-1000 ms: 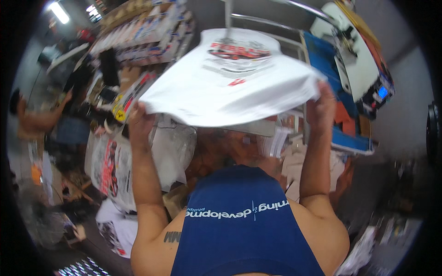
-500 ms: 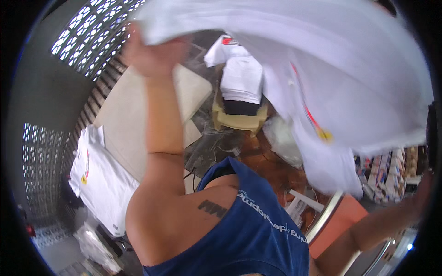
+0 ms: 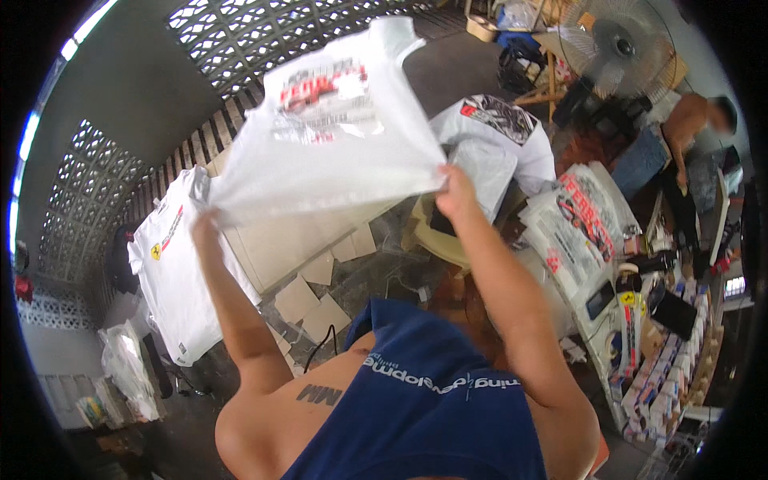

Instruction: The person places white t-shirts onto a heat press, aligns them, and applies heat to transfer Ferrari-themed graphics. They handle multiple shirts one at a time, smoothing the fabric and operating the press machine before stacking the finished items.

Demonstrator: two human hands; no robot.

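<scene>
A white T-shirt (image 3: 320,172) with a red and black print is stretched out in front of me by its hem. My left hand (image 3: 206,226) grips one lower corner and my right hand (image 3: 454,194) pinches the other. The shirt's collar end points away from me, over a beige padded board (image 3: 300,248) that it partly hides. To the left, next to my left hand, lies another white T-shirt (image 3: 178,276) with a small yellow and red chest print. Right of the held shirt, folded white shirts (image 3: 488,172) sit on a pale yellow plastic stool (image 3: 436,236).
Printed clear film sheets (image 3: 572,228) lie on a side table at the right, beside a phone (image 3: 600,298) and rows of small boxes (image 3: 660,392). A standing fan (image 3: 620,48) and another person (image 3: 692,136) are at the far right. Cardboard pieces (image 3: 316,308) litter the floor.
The T-shirt, raised and swinging across the upper right before, now spreads out lower and further left, its print facing up. Both hands have come down in front of me, the right one moving inward.
</scene>
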